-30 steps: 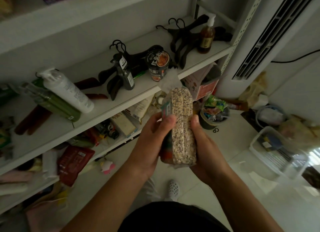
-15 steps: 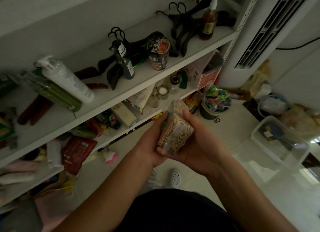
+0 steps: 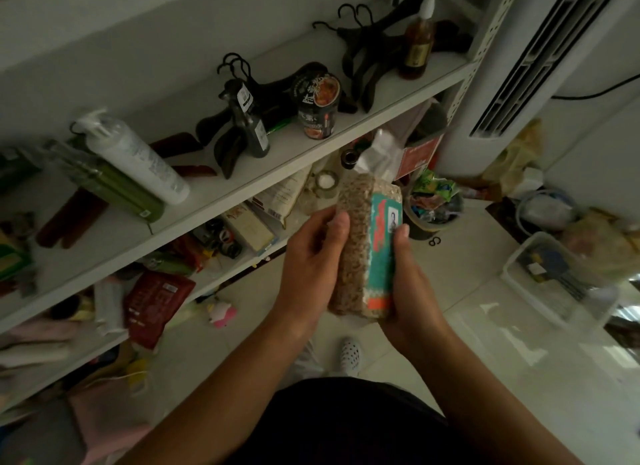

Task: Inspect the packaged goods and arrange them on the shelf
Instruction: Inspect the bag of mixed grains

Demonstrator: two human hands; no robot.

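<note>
A clear vacuum-packed brick of mixed grains (image 3: 353,249) with a teal and orange label stands upright between both hands, in front of the white shelf (image 3: 242,190). My left hand (image 3: 311,263) grips its left side, thumb on the front. My right hand (image 3: 408,284) cups the right side and bottom, thumb against the label. The label faces me and to the right.
The shelf holds a white pump bottle (image 3: 135,156), green packets, a dark spray bottle (image 3: 249,125), black hangers, a noodle cup (image 3: 317,107) and a brown pump bottle (image 3: 417,45). Lower shelves are crowded with packets. A floor air conditioner (image 3: 512,73), a bin and a plastic tub (image 3: 554,277) stand right.
The pack was tipped and turned in my hands, then stood upright again. Its teal label now faces me on the right instead of sitting at the left edge.
</note>
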